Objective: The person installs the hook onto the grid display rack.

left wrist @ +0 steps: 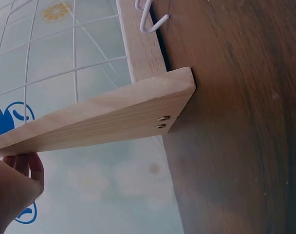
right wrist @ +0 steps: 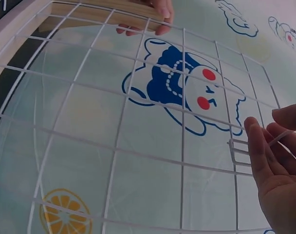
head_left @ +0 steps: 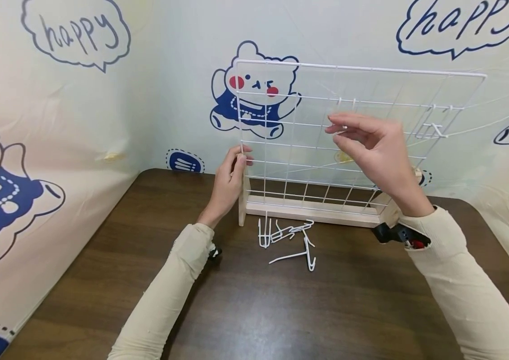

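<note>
The white hook (right wrist: 241,163) is up at the wire rack (head_left: 362,68), pinched by the right hand (head_left: 378,152), thumb and fingers closed on it. I can't tell if both its top bends are over the wire. If just one is, the hook could hang crooked or fall when let go.

Around it, on the head view's clock: at 3 o'clock another hook (head_left: 434,127) hangs; a bump might knock it loose. At 8 o'clock the left hand (head_left: 229,175) grips the wooden post (head_left: 242,202), fingers curled round; if it slips, a push could tip the rack. At 7 o'clock loose hooks (head_left: 300,228) lie on the table (head_left: 236,310), maybe tangled, so lifting one could drag others.
</note>
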